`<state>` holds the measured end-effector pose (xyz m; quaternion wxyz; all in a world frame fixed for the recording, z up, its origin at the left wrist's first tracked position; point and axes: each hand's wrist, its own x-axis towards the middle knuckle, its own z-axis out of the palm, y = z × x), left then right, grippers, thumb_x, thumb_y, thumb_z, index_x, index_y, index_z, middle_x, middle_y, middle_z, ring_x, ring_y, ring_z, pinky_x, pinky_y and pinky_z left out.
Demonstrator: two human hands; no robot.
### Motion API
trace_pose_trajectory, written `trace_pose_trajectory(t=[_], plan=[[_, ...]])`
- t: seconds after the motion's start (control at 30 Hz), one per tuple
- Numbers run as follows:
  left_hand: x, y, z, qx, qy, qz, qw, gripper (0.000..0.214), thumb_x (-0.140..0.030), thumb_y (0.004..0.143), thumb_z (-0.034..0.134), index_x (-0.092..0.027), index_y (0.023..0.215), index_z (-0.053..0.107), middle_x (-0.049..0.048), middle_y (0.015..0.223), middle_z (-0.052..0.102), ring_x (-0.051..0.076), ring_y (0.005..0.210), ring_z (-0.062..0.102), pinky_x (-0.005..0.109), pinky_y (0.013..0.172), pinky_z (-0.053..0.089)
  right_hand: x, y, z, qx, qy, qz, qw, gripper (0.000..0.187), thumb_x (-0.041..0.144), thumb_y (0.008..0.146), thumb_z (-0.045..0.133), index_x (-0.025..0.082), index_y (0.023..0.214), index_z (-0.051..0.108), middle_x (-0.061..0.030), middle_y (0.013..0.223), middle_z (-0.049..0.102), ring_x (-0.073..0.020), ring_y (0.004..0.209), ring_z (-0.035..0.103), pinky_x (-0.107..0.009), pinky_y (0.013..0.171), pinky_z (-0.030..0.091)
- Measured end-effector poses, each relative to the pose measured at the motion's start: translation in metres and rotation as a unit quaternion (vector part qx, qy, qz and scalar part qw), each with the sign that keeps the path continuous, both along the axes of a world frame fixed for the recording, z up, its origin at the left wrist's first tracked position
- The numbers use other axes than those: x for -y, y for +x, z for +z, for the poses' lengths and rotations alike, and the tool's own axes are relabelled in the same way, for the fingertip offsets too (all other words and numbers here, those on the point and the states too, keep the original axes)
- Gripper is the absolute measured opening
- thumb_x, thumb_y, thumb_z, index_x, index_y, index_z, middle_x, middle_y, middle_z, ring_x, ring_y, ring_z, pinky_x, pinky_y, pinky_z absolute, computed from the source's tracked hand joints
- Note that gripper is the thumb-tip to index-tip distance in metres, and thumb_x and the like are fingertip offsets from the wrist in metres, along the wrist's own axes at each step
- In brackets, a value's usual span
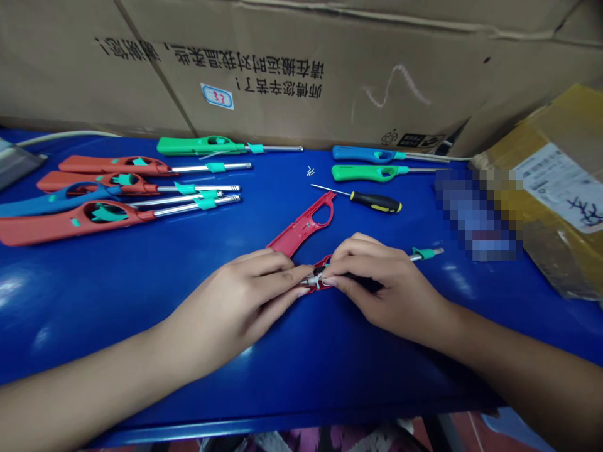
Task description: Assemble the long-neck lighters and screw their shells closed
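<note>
My left hand (pixel 238 295) and my right hand (pixel 384 282) meet at the middle of the blue table (pixel 141 282). Both pinch an opened red lighter (pixel 316 278) with small metal inner parts showing between the fingertips. Its metal nozzle with a teal collar (pixel 426 253) sticks out to the right past my right hand. A loose red half-shell (pixel 304 226) lies just beyond my left fingers. A black and yellow screwdriver (pixel 367 200) rests further back.
Several assembled long lighters, red, blue and green, lie at the left (pixel 117 188). A blue one (pixel 377 154) and a green one (pixel 372 172) lie at the back right. Tiny screws (pixel 309 170) sit near them. Cardboard boxes (pixel 330 69) line the back and right.
</note>
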<state>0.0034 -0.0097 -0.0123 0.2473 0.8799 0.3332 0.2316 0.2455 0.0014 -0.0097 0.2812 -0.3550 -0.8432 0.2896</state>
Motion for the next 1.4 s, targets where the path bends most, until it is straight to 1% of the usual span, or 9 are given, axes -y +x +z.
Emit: trace_pose_trajectory(t=[0.5,0.73,0.83,0.93,1.03,1.13,1.2,1.33,1.4], plan=[[0.001,0.002,-0.001,0.008,0.008,0.0,1.0,0.028,-0.017,0.1,0.058,-0.019,0.127,0.067,0.0059,0.104,0.07,0.017,0.095,0.065,0.03,0.086,0.053,0.001,0.0,-0.001,0.001,-0.005,0.0,1.0,0.018,0.011,0.096,0.06,0.02,0.085,0.071,-0.002,0.087,0.071,-0.0165,0.085,0.06,-0.037,0.078,0.043],[0.002,0.002,-0.001,0.012,0.002,0.0,1.0,0.029,-0.018,0.102,0.055,-0.021,0.129,0.066,0.0059,0.103,0.07,0.017,0.094,0.064,0.032,0.085,0.053,0.002,0.001,-0.001,0.03,0.018,-0.005,0.999,0.019,0.012,0.097,0.059,0.021,0.084,0.07,-0.0015,0.089,0.071,-0.017,0.086,0.059,-0.038,0.08,0.041],[0.003,0.002,-0.001,0.006,0.011,0.009,1.0,0.03,-0.019,0.101,0.057,-0.023,0.13,0.065,0.0046,0.102,0.068,0.017,0.094,0.063,0.032,0.085,0.052,0.002,0.003,0.004,0.06,0.028,0.0,0.998,0.014,0.016,0.097,0.061,0.021,0.09,0.071,-0.0021,0.091,0.07,-0.0175,0.09,0.059,-0.038,0.083,0.041],[0.003,0.001,-0.001,-0.023,0.038,0.037,0.998,0.03,-0.023,0.099,0.061,-0.027,0.128,0.067,0.0043,0.105,0.067,0.019,0.095,0.061,0.034,0.083,0.052,0.001,0.006,0.01,0.112,0.057,0.012,0.992,0.006,0.022,0.096,0.065,0.022,0.1,0.071,-0.0025,0.098,0.068,-0.0185,0.095,0.057,-0.038,0.087,0.04],[0.002,0.001,-0.002,-0.041,0.055,0.053,0.996,0.029,-0.024,0.098,0.062,-0.028,0.126,0.069,0.0052,0.108,0.064,0.02,0.095,0.059,0.035,0.08,0.051,0.001,0.008,0.014,0.149,0.09,0.012,0.985,0.014,0.029,0.095,0.067,0.023,0.107,0.069,-0.0038,0.103,0.067,-0.0201,0.097,0.055,-0.039,0.087,0.039],[0.002,0.001,-0.003,-0.047,0.062,0.056,0.995,0.029,-0.026,0.099,0.062,-0.027,0.127,0.068,0.006,0.107,0.062,0.02,0.094,0.057,0.035,0.079,0.05,0.003,0.007,0.014,0.154,0.093,0.011,0.984,0.02,0.033,0.097,0.065,0.023,0.113,0.068,-0.0046,0.106,0.065,-0.0209,0.098,0.054,-0.038,0.087,0.039],[0.001,0.001,-0.003,-0.056,0.065,0.057,0.995,0.03,-0.029,0.098,0.063,-0.027,0.127,0.068,0.0063,0.107,0.061,0.021,0.094,0.057,0.036,0.079,0.05,0.003,0.005,0.011,0.152,0.081,0.01,0.985,0.02,0.033,0.099,0.061,0.023,0.116,0.067,-0.0046,0.107,0.064,-0.0207,0.099,0.054,-0.038,0.088,0.04],[-0.001,-0.002,-0.001,-0.063,0.064,0.067,0.994,0.036,-0.037,0.096,0.066,-0.023,0.129,0.067,0.0068,0.109,0.063,0.021,0.094,0.059,0.037,0.081,0.051,0.003,0.002,0.004,0.147,0.072,-0.003,0.987,0.015,0.024,0.101,0.055,0.02,0.106,0.069,-0.0053,0.105,0.064,-0.0205,0.099,0.054,-0.038,0.089,0.04],[-0.003,-0.004,0.001,-0.054,0.066,0.076,0.993,0.032,-0.036,0.096,0.066,-0.024,0.126,0.069,0.0057,0.108,0.065,0.021,0.094,0.06,0.036,0.081,0.052,0.002,0.001,0.002,0.134,0.074,-0.007,0.988,0.014,0.021,0.1,0.056,0.02,0.105,0.069,-0.005,0.105,0.064,-0.0204,0.099,0.054,-0.039,0.09,0.041]])
